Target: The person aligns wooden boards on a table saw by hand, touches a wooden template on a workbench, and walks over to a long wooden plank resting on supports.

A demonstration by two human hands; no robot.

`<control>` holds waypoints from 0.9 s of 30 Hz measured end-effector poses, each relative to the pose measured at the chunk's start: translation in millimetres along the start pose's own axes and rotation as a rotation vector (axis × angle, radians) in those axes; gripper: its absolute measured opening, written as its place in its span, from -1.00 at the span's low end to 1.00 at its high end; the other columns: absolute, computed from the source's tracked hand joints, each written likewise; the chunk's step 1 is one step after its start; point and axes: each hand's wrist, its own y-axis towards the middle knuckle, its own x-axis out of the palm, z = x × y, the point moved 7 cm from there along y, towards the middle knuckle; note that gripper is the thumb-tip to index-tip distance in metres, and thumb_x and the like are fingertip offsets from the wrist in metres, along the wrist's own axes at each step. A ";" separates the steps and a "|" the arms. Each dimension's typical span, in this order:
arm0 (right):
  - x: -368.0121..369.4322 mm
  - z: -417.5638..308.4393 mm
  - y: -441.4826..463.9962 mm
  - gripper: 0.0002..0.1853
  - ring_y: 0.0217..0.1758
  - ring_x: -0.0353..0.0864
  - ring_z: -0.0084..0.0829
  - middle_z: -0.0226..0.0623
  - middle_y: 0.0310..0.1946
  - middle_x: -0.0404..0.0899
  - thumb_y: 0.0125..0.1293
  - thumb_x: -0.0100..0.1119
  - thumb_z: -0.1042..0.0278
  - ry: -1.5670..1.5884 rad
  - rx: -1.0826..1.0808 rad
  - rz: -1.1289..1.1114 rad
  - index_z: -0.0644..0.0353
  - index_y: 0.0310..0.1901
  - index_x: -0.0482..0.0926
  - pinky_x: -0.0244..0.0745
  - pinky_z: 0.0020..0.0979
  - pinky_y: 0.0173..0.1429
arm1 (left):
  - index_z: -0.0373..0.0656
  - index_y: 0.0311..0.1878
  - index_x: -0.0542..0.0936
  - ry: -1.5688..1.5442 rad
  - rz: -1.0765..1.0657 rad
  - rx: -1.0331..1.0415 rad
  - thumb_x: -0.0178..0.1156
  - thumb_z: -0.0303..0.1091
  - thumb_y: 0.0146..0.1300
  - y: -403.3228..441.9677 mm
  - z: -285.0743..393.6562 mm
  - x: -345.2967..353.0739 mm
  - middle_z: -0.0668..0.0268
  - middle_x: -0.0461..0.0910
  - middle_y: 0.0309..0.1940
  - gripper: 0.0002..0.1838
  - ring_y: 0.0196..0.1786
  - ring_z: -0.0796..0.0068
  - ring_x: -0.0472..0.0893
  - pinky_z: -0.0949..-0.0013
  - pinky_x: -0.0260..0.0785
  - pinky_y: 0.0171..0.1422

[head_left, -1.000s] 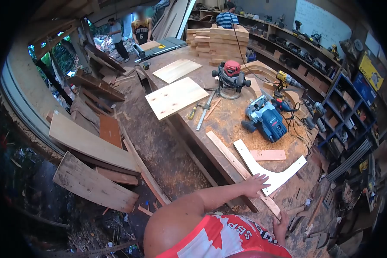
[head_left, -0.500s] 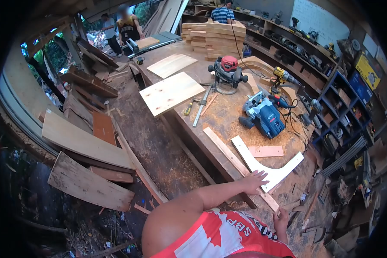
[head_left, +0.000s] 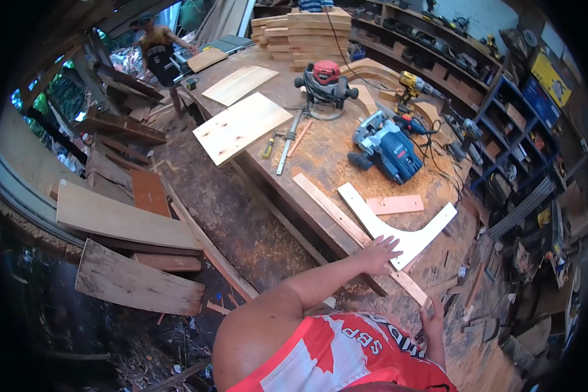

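Observation:
My left hand (head_left: 377, 255) lies flat, fingers spread, across a long narrow wooden strip (head_left: 330, 212) and the inner edge of a white curved template (head_left: 408, 243). The template is a wide, V-like piece with a hollowed curve and small holes near its ends. The strip runs along the bench edge, partly covered by my left hand. At the strip's near end, my right hand (head_left: 432, 320) curls its thumb and fingers about the tip. A short pinkish board (head_left: 394, 204) rests behind the template's curve.
Beyond are a blue router (head_left: 395, 153), a red-topped router (head_left: 326, 85), a yellow drill (head_left: 415, 88) and a bar clamp (head_left: 289, 142). A pale panel (head_left: 242, 127) overhangs the sawdust-strewn bench (head_left: 261, 173). Stacked boards (head_left: 317, 39) stand behind; a person (head_left: 155, 52) is at far left.
The view has shifted, so bench items appear higher and further left. Both hands keep nearly the same places on the strip and template. The person at far left has an arm stretched toward the bench.

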 end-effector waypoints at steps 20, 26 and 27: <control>95.4 421.8 -365.1 -0.56 -0.17 0.63 -0.09 0.02 -0.31 0.64 0.19 0.15 -0.01 0.304 0.633 -0.363 0.29 -0.22 0.61 0.48 -0.14 -0.08 | -0.14 0.22 0.43 0.072 0.115 -0.493 0.20 -0.02 0.11 44.3 28.8 10.8 0.04 0.46 0.15 -0.37 0.20 0.05 0.44 0.12 0.28 0.28; 87.1 477.4 -480.1 -0.44 -0.02 0.57 -0.06 0.03 -0.07 0.57 0.05 0.21 -0.04 0.007 0.825 0.203 0.26 -0.04 0.53 0.43 -0.12 0.09 | -0.29 0.33 0.27 -0.380 -0.272 -0.034 0.20 -0.29 0.26 155.1 194.1 105.8 0.04 0.41 0.22 -0.39 0.29 0.30 0.38 0.32 0.22 0.35; 69.9 471.6 -484.7 -0.40 0.03 0.55 -0.04 0.05 -0.02 0.55 0.04 0.23 -0.03 0.078 0.943 -0.058 0.25 0.02 0.51 0.42 -0.14 0.14 | -0.29 0.33 0.28 -0.447 -0.375 0.002 0.20 -0.28 0.27 170.2 236.5 132.9 0.03 0.38 0.24 -0.39 0.30 0.28 0.38 0.31 0.21 0.36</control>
